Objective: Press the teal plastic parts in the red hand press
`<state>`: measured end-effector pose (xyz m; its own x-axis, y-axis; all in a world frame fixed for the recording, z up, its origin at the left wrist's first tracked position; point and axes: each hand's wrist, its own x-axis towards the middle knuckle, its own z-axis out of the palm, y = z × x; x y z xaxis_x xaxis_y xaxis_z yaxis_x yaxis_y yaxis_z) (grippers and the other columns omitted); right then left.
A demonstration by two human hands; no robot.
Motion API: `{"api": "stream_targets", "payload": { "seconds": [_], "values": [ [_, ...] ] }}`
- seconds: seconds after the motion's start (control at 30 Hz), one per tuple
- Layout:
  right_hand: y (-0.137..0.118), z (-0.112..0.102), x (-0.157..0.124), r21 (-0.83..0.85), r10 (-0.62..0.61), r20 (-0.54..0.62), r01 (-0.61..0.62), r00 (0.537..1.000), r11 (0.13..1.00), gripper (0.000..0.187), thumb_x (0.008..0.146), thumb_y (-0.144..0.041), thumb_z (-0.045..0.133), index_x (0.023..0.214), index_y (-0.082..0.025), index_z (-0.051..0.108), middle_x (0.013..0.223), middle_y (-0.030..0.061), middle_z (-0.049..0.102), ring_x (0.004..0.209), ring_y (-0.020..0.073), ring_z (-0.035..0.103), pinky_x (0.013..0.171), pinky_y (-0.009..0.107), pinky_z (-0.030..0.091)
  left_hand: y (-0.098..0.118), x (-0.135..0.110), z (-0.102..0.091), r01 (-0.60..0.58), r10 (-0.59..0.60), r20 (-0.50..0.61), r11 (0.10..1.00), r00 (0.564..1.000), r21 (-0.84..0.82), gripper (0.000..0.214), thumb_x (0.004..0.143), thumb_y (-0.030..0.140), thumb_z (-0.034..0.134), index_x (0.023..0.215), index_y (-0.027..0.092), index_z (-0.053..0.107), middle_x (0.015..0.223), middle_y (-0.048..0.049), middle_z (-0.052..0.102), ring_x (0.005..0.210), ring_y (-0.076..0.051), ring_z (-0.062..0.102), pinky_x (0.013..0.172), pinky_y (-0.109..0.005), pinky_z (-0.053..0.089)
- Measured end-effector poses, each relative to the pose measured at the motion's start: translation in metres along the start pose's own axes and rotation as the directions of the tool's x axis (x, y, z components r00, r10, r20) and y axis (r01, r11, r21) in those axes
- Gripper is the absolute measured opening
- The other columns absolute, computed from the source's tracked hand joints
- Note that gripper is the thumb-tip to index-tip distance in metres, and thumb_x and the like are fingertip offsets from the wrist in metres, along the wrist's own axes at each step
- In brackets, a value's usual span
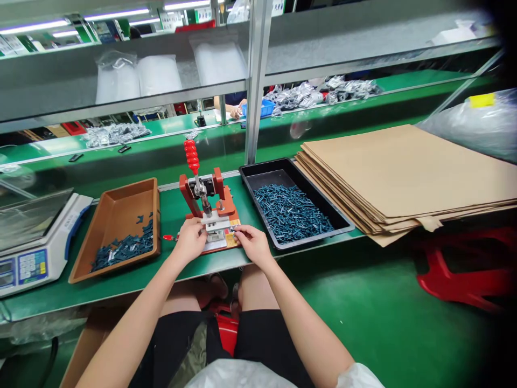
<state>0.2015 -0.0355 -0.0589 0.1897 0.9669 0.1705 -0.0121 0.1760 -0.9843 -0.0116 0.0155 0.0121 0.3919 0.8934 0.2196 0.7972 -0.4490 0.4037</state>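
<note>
head view: looking forward and down over a green workbench (133, 291);

Left hand (189, 241): on the near left of the base of a red hand press (218, 202), fingers curled forward over the metal die block; grip neither wide open nor clearly closed on anything, so state unclear;

Right hand (254, 247): just right of the die block, fingertips (241, 230) drawn close together at its edge; any pinched piece too small to tell;

Press: one, between both hands, upright on the bench, with one long red ribbed handle (192, 157) tilted up and one small red-tipped lever (167, 237) pointing left;

Brown tray (117, 229): one, just left of the press, holding a loose heap of dark blue-green parts (125, 247), count too high to tell;

Black tray (294, 205): one, just right of the press, holding a larger heap of blue-green parts (293, 213);

Digital scale (34, 242): one, at the far left of the bench, beside the brown tray;

Cardboard sheets (404, 172): one stack, right of the black tray, partly over the bench edge;

Red stool (464, 275): one, on the floor at right;

Beyond: three clear plastic bags (117, 81) on a shelf; one co-worker's hand (234, 110) beside one blue bin (258, 108) at a far bench;
</note>
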Motion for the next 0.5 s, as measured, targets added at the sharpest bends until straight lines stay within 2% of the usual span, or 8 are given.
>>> {"api": "stream_targets", "payload": {
  "seconds": [0.17,0.3,0.37,0.43,0.5],
  "values": [
    [-0.002,0.001,-0.001,-0.006,-0.003,0.007,0.003,1.0,1.0,0.016,0.085,-0.033,0.062,0.094,-0.022,0.07,0.083,0.0052,0.074,0.073,0.0206,0.073,0.071,0.034,0.062,0.004,-0.002,0.014,0.002,-0.007,0.035,0.99,0.999,0.139,0.022,0.09,0.024,0.052,0.09,0.019,0.073,0.102,-0.0107,0.073,0.1,-0.03,0.064,0.091,-0.044,0.05],
    [-0.006,0.0,-0.002,-0.202,-0.192,0.008,0.189,0.981,0.961,0.011,0.087,-0.03,0.06,0.087,-0.022,0.069,0.091,0.0066,0.071,0.085,0.021,0.069,0.077,0.034,0.058,0.01,0.0,0.014,0.035,-0.052,0.081,0.98,0.995,0.198,0.024,0.09,0.025,0.052,0.094,0.019,0.074,0.108,-0.0114,0.073,0.104,-0.031,0.064,0.092,-0.043,0.049],
    [-0.007,0.001,0.0,-0.263,-0.235,0.027,0.234,0.972,0.936,0.01,0.087,-0.028,0.061,0.087,-0.022,0.069,0.09,0.0061,0.07,0.08,0.0196,0.066,0.074,0.032,0.056,0.014,0.001,0.013,0.051,-0.07,0.082,0.975,0.994,0.217,0.026,0.091,0.026,0.051,0.099,0.019,0.074,0.11,-0.012,0.072,0.105,-0.032,0.064,0.093,-0.044,0.048],
    [-0.008,0.002,0.003,-0.278,-0.216,0.054,0.222,0.975,0.935,0.011,0.088,-0.028,0.06,0.09,-0.021,0.069,0.086,0.0046,0.069,0.073,0.0178,0.063,0.069,0.031,0.054,0.017,0.001,0.011,0.067,-0.087,0.078,0.972,0.993,0.227,0.028,0.091,0.027,0.051,0.103,0.018,0.074,0.11,-0.0123,0.072,0.105,-0.032,0.064,0.094,-0.044,0.048],
    [-0.009,0.004,0.009,-0.302,-0.217,0.099,0.237,0.971,0.923,0.011,0.088,-0.026,0.06,0.089,-0.021,0.07,0.085,0.004,0.068,0.074,0.0178,0.063,0.071,0.031,0.053,0.019,0.0,0.008,0.064,-0.086,0.1,0.975,0.991,0.212,0.027,0.091,0.029,0.054,0.104,0.019,0.074,0.109,-0.0116,0.073,0.107,-0.031,0.064,0.096,-0.043,0.048]
  ]
}}
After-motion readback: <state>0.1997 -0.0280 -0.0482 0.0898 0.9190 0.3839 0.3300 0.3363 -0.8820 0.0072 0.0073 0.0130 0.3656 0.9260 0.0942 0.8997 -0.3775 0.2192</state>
